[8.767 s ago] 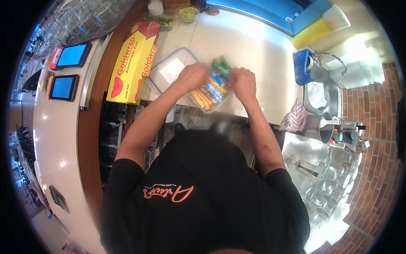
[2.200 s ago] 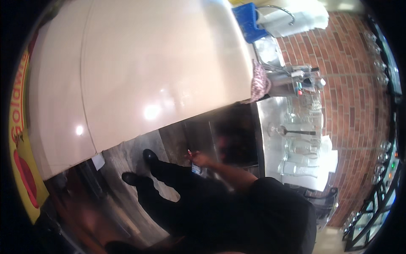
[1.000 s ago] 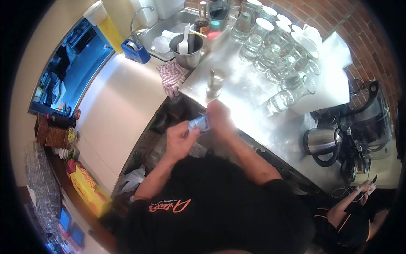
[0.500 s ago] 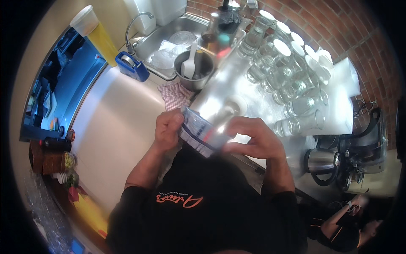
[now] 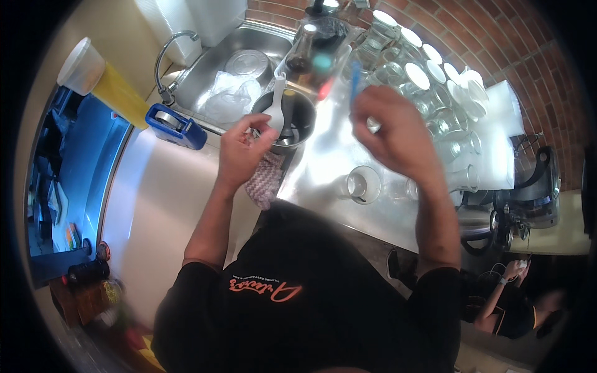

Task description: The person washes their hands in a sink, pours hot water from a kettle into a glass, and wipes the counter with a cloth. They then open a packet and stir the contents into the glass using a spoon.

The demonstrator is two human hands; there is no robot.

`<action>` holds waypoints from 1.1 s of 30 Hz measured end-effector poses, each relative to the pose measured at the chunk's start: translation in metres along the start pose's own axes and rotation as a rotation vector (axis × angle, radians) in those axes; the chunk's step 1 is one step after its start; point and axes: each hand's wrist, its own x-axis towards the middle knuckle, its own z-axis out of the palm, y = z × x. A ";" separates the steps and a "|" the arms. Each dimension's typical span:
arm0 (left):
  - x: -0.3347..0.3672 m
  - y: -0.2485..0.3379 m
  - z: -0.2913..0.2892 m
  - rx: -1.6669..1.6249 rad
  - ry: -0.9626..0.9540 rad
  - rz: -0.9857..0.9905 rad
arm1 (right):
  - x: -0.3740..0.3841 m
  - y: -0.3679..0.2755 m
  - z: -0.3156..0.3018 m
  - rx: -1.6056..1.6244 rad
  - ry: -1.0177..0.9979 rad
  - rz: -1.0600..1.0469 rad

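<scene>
Two hands work over the steel counter (image 5: 323,158), and I take the dark metal pot (image 5: 292,121) at the sink's edge as my landmark. Far left of the pot stand a yellow container with a white lid (image 5: 102,78) and, nearer, a blue tape dispenser (image 5: 176,126); behind and left of the pot the sink (image 5: 205,74) holds a metal bowl (image 5: 247,62) and crumpled clear plastic (image 5: 230,99). My left hand (image 5: 239,149) sits just left of the pot, fingers curled and mostly closed; it seems to pinch something small and pale, but I cannot tell what. A white spoon (image 5: 277,109) stands in the pot beside those fingers, and a checked cloth (image 5: 264,180) hangs at the counter edge just in front of the pot. Right of the pot, my right hand (image 5: 392,133) is raised and blurred, fingers closed around a thin blue strip (image 5: 354,78) that sticks up from the fist. An upright empty glass (image 5: 362,184) stands in front and right of the pot, under that hand; rows of upturned glasses (image 5: 429,81) fill the counter farther right. My judgement: keep the strip pinched firmly, lower the raised hand slowly, and clear the near glass.
</scene>
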 end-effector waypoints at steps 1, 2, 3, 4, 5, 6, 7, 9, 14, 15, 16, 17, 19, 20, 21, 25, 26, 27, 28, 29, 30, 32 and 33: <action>0.004 0.001 -0.004 0.002 0.064 0.029 | 0.008 0.000 -0.017 0.235 -0.002 -0.015; 0.007 -0.001 -0.010 -0.079 0.007 -0.040 | 0.012 -0.005 -0.038 0.431 0.016 0.033; 0.009 -0.004 -0.018 -0.161 -0.054 -0.108 | 0.009 -0.007 -0.050 0.703 0.197 0.057; 0.010 -0.006 -0.022 -0.240 -0.107 -0.174 | 0.016 0.005 -0.067 0.860 0.124 0.000; 0.010 -0.009 -0.024 -0.343 -0.142 -0.215 | 0.023 0.020 -0.062 0.814 0.063 0.009; 0.008 -0.014 -0.023 -0.447 -0.176 -0.255 | 0.030 0.036 -0.058 0.764 0.005 0.015; 0.007 -0.020 -0.020 -0.555 -0.222 -0.294 | 0.030 0.052 -0.045 0.652 -0.041 0.127; 0.001 -0.043 -0.015 -0.563 -0.222 -0.427 | 0.052 0.059 0.003 -0.599 -0.092 0.118; 0.001 -0.066 0.005 -0.978 -0.360 -0.626 | 0.057 0.046 0.054 -0.264 -0.175 -0.164; 0.002 -0.064 0.009 -1.079 -0.315 -0.619 | 0.061 0.039 0.055 -0.216 -0.174 -0.249; 0.006 -0.052 0.017 -1.181 -0.268 -0.611 | 0.063 0.036 0.056 -0.167 -0.175 -0.334; 0.010 -0.044 0.020 -1.281 -0.221 -0.602 | 0.065 0.035 0.058 -0.162 -0.176 -0.374; 0.014 -0.041 0.013 -1.276 -0.242 -0.553 | 0.067 0.034 0.064 -0.150 -0.179 -0.461; 0.016 -0.044 0.011 -1.237 -0.222 -0.533 | 0.068 0.035 0.069 -0.138 -0.196 -0.451; 0.019 -0.046 0.009 -1.196 -0.201 -0.512 | 0.070 0.039 0.072 -0.113 -0.196 -0.364; 0.023 -0.055 0.006 -1.017 -0.037 -0.455 | 0.085 0.106 0.093 0.165 -0.317 0.197; 0.024 -0.053 0.009 -0.954 -0.041 -0.431 | 0.081 0.137 0.101 -0.060 -0.309 0.255; 0.024 -0.052 0.011 -0.887 -0.038 -0.404 | 0.081 0.162 0.114 -0.113 -0.437 0.261; 0.024 -0.052 0.013 -0.820 -0.018 -0.396 | 0.081 0.179 0.123 -0.165 -0.566 0.266; 0.022 -0.053 0.013 -0.752 0.013 -0.387 | 0.085 0.179 0.132 -0.173 -0.627 0.375; 0.022 -0.054 0.013 -0.684 0.041 -0.378 | 0.090 0.178 0.145 -0.181 -0.686 0.486; 0.021 -0.057 0.014 -0.629 0.073 -0.396 | 0.095 0.181 0.164 -0.265 -0.767 0.576; 0.021 -0.058 0.015 -0.602 0.086 -0.406 | 0.096 0.184 0.169 -0.344 -0.788 0.555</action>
